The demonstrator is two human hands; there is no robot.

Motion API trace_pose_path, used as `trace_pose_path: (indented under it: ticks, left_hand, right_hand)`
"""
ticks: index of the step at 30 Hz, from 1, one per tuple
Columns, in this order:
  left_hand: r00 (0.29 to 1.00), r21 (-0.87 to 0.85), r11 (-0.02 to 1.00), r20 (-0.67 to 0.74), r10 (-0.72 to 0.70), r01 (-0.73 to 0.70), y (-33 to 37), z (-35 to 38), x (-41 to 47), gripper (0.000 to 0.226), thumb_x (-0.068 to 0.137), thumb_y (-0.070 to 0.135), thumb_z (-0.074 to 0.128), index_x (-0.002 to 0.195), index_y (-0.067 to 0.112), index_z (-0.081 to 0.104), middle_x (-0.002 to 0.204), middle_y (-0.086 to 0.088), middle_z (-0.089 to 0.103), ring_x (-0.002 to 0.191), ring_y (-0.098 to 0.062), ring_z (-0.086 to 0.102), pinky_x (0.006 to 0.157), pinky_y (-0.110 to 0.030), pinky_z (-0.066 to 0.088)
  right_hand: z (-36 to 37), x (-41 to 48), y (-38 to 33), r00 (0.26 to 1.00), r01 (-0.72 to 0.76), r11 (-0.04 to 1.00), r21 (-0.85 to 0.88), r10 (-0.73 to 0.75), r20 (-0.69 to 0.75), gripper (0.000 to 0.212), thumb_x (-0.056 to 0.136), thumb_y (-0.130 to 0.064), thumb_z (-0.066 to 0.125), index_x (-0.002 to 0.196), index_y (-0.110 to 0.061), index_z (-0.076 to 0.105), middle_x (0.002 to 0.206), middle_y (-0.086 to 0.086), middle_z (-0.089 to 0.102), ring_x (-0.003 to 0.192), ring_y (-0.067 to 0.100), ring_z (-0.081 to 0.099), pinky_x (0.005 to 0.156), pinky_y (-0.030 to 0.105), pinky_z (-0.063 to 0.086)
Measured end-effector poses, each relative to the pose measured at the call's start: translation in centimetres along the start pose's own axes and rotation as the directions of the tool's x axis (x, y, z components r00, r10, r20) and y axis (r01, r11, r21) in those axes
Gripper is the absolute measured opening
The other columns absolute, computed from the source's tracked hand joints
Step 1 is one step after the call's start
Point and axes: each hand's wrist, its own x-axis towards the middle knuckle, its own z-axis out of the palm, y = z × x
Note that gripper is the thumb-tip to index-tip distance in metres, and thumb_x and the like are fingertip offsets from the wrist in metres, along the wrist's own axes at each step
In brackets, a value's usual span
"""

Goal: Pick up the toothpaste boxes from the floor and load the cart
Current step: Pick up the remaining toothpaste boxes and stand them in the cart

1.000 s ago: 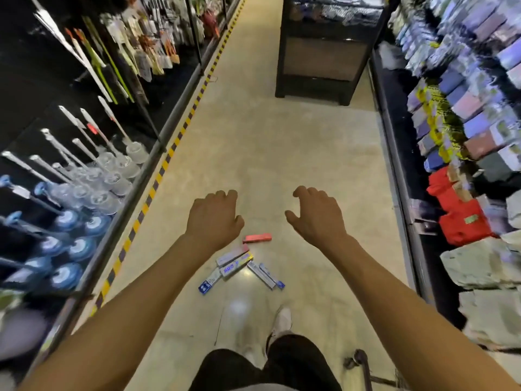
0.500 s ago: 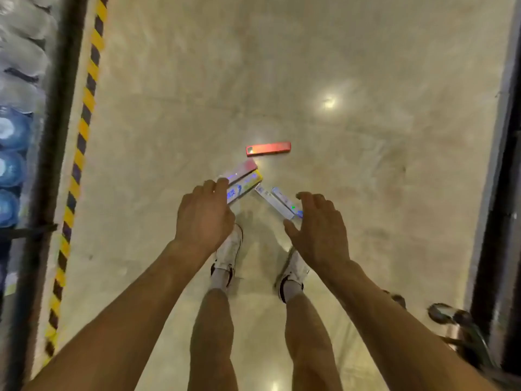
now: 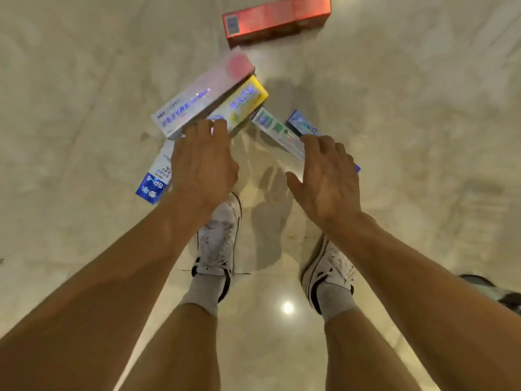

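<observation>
Several toothpaste boxes lie on the pale floor in front of my feet. A red box (image 3: 277,16) lies farthest away. A silver-pink box (image 3: 201,95) rests on a yellow-white box (image 3: 244,104), and a blue-ended box (image 3: 155,180) pokes out from under my left hand (image 3: 204,165). That hand hovers over the near ends of these boxes, fingers bent down, holding nothing. My right hand (image 3: 328,176) is spread over a green-white box (image 3: 275,131) and a shiny blue box (image 3: 303,124), holding nothing. The cart body is out of view.
My two white shoes (image 3: 218,235) stand just behind the boxes on the glossy floor (image 3: 408,122). A dark wheel-like part (image 3: 496,292) shows at the right edge. Bare floor lies left and right of the boxes.
The view has dropped much closer to the floor and the boxes look far larger. Both hands have come down over the boxes; the shelves have left the view.
</observation>
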Motion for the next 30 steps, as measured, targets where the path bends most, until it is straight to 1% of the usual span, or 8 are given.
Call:
trace_pose_path:
  ticks: [4, 6, 9, 13, 16, 19, 25, 30]
  left_hand:
    - [0.999, 0.041, 0.998, -0.019, -0.036, 0.036, -1.2, 4.4, 2.9, 0.064, 0.077, 0.021, 0.074, 0.132, 0.007, 0.042, 0.121, -0.018, 0.052, 0.107, -0.038, 0.052, 0.081, -0.049, 0.046]
    - [0.997, 0.096, 0.994, -0.06, -0.047, 0.053, -1.6, 5.6, 3.6, 0.069, 0.077, 0.023, 0.074, 0.135, 0.007, 0.04, 0.121, -0.018, 0.052, 0.107, -0.038, 0.051, 0.083, -0.048, 0.043]
    - [0.991, 0.102, 0.992, -0.121, -0.065, 0.078, -2.0, 6.5, 4.9, 0.06, 0.077, 0.023, 0.075, 0.127, 0.006, 0.045, 0.114, -0.017, 0.053, 0.101, -0.037, 0.054, 0.081, -0.048, 0.044]
    - [0.994, 0.025, 0.996, -0.074, -0.084, 0.086, -2.3, 7.3, 6.6, 0.057, 0.08, 0.033, 0.078, 0.119, 0.007, 0.045, 0.113, -0.017, 0.056, 0.103, -0.038, 0.057, 0.076, -0.049, 0.047]
    - [0.993, 0.004, 0.994, -0.045, -0.106, 0.106, -2.3, 7.2, 6.3, 0.061, 0.079, 0.042, 0.078, 0.119, 0.01, 0.044, 0.115, -0.013, 0.057, 0.106, -0.035, 0.059, 0.076, -0.048, 0.048]
    - [0.992, -0.042, 0.991, -0.007, -0.126, 0.125, -2.2, 6.3, 4.5, 0.06, 0.082, 0.044, 0.073, 0.121, 0.011, 0.043, 0.118, -0.011, 0.055, 0.109, -0.033, 0.057, 0.069, -0.044, 0.038]
    - [0.978, -0.137, 0.968, 0.021, -0.208, 0.209, -1.7, -0.8, -0.9, 0.06, 0.08, 0.048, 0.074, 0.12, 0.012, 0.045, 0.11, -0.009, 0.057, 0.099, -0.032, 0.06, 0.07, -0.041, 0.039]
    - [0.969, -0.189, 0.952, -0.022, -0.248, 0.239, 0.4, -11.1, -5.6, 0.059, 0.081, 0.055, 0.068, 0.115, 0.013, 0.046, 0.102, -0.005, 0.046, 0.09, -0.029, 0.056, 0.069, -0.042, 0.045]
  right_hand:
    - [4.6, 4.1, 1.4, 0.999, -0.04, 0.999, 0.012, 0.04, -0.025, 0.066, 0.08, -0.033, 0.076, 0.135, -0.009, 0.049, 0.121, 0.015, 0.057, 0.101, 0.036, 0.054, 0.081, 0.043, 0.04]
    - [6.1, 5.7, 2.0, 0.998, -0.047, 0.999, 0.012, 0.047, -0.042, 0.06, 0.079, -0.029, 0.075, 0.13, -0.008, 0.052, 0.117, 0.015, 0.056, 0.097, 0.036, 0.052, 0.074, 0.039, 0.033]
    - [7.9, 7.1, 2.2, 0.993, -0.048, 0.999, -0.026, 0.045, -0.105, 0.046, 0.08, -0.021, 0.07, 0.121, -0.007, 0.055, 0.109, 0.016, 0.054, 0.091, 0.035, 0.05, 0.068, 0.038, 0.031]
    - [9.5, 7.1, 1.7, 0.978, -0.016, 0.996, -0.093, -0.004, -0.207, 0.029, 0.082, -0.012, 0.065, 0.109, -0.006, 0.056, 0.096, 0.014, 0.055, 0.08, 0.032, 0.05, 0.062, 0.04, 0.034]
    - [10.2, 6.5, 1.5, 0.975, -0.006, 0.989, -0.145, -0.026, -0.22, 0.026, 0.081, -0.006, 0.064, 0.106, -0.006, 0.058, 0.096, 0.015, 0.057, 0.081, 0.033, 0.052, 0.064, 0.039, 0.031]
    - [9.9, 5.7, 0.8, 0.98, -0.064, 0.997, -0.036, 0.056, -0.189, 0.022, 0.083, -0.008, 0.064, 0.105, -0.007, 0.058, 0.099, 0.014, 0.059, 0.084, 0.035, 0.055, 0.062, 0.037, 0.032]
    - [2.1, 2.6, -1.8, 0.976, -0.157, 0.984, 0.088, 0.168, -0.141, 0.027, 0.086, -0.019, 0.06, 0.109, -0.009, 0.052, 0.106, 0.009, 0.054, 0.091, 0.028, 0.052, 0.058, 0.037, 0.036]
    - [-10.1, -1.5, -3.9, 0.977, -0.118, 0.984, 0.134, 0.139, -0.159, 0.034, 0.088, -0.029, 0.063, 0.115, -0.014, 0.049, 0.108, 0.003, 0.051, 0.089, 0.023, 0.05, 0.059, 0.035, 0.041]
